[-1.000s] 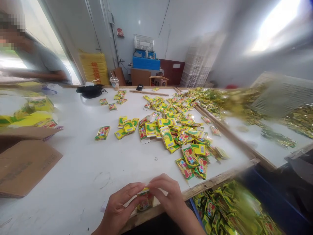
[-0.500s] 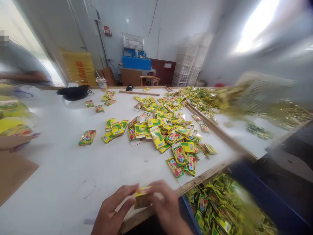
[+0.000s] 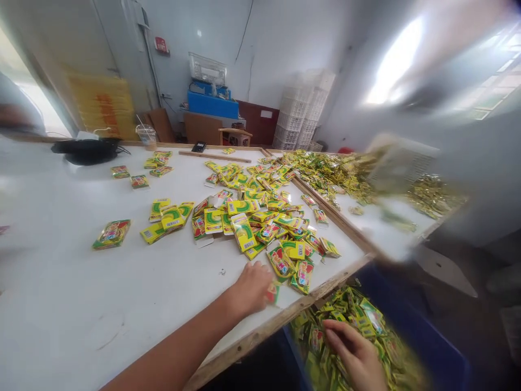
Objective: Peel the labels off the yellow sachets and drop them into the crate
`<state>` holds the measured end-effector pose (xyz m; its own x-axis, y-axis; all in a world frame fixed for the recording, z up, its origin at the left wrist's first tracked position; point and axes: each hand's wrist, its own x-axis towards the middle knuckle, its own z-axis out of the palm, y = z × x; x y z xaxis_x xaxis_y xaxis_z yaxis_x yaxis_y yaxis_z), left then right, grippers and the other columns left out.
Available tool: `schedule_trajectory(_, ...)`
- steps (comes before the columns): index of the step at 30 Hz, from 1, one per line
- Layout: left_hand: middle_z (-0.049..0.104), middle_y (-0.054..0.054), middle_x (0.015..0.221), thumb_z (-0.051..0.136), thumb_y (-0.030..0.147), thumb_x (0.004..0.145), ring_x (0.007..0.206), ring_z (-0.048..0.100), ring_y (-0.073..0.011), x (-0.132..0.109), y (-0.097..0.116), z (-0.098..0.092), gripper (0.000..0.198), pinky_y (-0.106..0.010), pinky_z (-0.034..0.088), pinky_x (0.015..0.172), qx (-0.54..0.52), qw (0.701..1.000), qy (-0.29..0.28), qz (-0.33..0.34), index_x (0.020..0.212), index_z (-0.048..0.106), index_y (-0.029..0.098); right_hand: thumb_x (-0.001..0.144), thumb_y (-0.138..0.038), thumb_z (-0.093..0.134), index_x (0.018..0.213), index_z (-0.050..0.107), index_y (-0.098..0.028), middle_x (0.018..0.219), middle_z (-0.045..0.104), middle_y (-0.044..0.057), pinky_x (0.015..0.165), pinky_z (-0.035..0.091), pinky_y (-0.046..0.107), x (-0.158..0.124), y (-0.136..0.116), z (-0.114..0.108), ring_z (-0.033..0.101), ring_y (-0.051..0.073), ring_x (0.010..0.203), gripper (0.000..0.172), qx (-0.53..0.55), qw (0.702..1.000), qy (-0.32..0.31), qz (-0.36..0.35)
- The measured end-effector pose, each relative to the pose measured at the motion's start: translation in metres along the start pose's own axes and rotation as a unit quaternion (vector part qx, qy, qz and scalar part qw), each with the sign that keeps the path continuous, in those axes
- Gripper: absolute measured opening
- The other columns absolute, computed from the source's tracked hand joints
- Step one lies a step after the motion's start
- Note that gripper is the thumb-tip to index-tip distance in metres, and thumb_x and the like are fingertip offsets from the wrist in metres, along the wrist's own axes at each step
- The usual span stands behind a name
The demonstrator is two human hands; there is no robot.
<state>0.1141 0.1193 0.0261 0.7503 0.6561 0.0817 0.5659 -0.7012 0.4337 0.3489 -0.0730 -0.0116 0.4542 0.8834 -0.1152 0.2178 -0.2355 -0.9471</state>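
Note:
My left hand [image 3: 253, 285] reaches across the table to the near edge of a pile of small yellow-green candy boxes [image 3: 243, 232]. Its fingers are curled over one small box [image 3: 272, 294], of which only a red and green end shows. Below the table edge, my right hand [image 3: 358, 353] hovers above a blue bin [image 3: 442, 347] full of similar boxes [image 3: 372, 315]. Its thumb and fingers are apart, and I see nothing between them.
A wooden rim [image 3: 260, 336] edges the white table, and a wooden divider [image 3: 329, 212] crosses it. Beyond lie heaps of shiny packets [image 3: 334, 168] and a tilted white crate [image 3: 402, 163]. A phone [image 3: 199, 147], plastic cup [image 3: 146, 136] and black bag [image 3: 87, 150] sit at the back.
Both hands were together on a small box at the table edge. Now the left has moved forward to a box by the pile, and the right has gone over the bin, without the box.

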Motion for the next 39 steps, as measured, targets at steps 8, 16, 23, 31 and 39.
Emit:
schedule_trajectory(8, 0.069, -0.004, 0.095, 0.069, 0.033, 0.074, 0.081, 0.067, -0.0231, -0.127, -0.004, 0.002, 0.039, -0.034, 0.054, 0.07, -0.174, 0.938, 0.154, -0.258, 0.108, 0.051, 0.023, 0.082, -0.03, 0.07, 0.104, 0.06, -0.023, 0.086, 0.071, 0.004, 0.067, 0.054, 0.029, -0.002, -0.071, 0.169, 0.068, 0.02, 0.074, 0.025, 0.09, 0.982, -0.121, -0.112)
schedule_trajectory(16, 0.066, -0.004, 0.1, 0.064, 0.043, 0.084, 0.092, 0.065, -0.022, -0.169, -0.007, -0.001, 0.033, -0.033, 0.053, 0.085, -0.452, 0.785, 0.317, -0.279, 0.111, 0.059, 0.026, 0.087, -0.028, 0.064, 0.11, 0.063, -0.022, 0.099, 0.071, 0.007, 0.079, 0.053, 0.031, 0.004, -0.078, 0.214, 0.066, 0.022, 0.091, 0.024, 0.2, 0.944, -0.236, -0.117)
schedule_trajectory(23, 0.061, 0.001, 0.074, 0.07, 0.042, 0.077, 0.074, 0.055, -0.0165, -0.163, -0.005, -0.046, 0.023, -0.026, 0.046, 0.07, -0.526, 0.737, 0.267, -0.33, 0.077, 0.064, 0.019, 0.076, -0.029, 0.077, 0.101, 0.07, -0.02, 0.088, 0.069, 0.003, 0.067, 0.05, 0.028, 0.002, -0.085, 0.208, 0.062, 0.017, 0.073, 0.027, 0.28, 0.907, -0.315, -0.009)
schedule_trajectory(31, 0.06, 0.003, 0.067, 0.077, 0.041, 0.07, 0.068, 0.052, -0.0148, -0.162, 0.006, -0.04, 0.025, -0.023, 0.041, 0.063, -0.585, 0.711, 0.195, -0.338, 0.072, 0.065, 0.019, 0.065, -0.015, 0.08, 0.084, 0.071, -0.018, 0.075, 0.064, -0.001, 0.063, 0.043, 0.022, -0.01, -0.102, 0.193, 0.055, 0.013, 0.067, 0.022, 0.308, 0.87, -0.376, 0.085)
schedule_trajectory(39, 0.069, -0.001, 0.079, 0.078, 0.04, 0.07, 0.076, 0.063, -0.0194, -0.163, -0.019, -0.019, 0.024, -0.026, 0.051, 0.067, -0.51, 0.746, 0.302, -0.304, 0.084, 0.072, 0.021, 0.079, -0.019, 0.065, 0.092, 0.078, -0.024, 0.082, 0.065, 0.001, 0.058, 0.048, 0.024, -0.002, -0.101, 0.213, 0.057, 0.014, 0.066, 0.019, 0.193, 0.931, -0.297, -0.093)
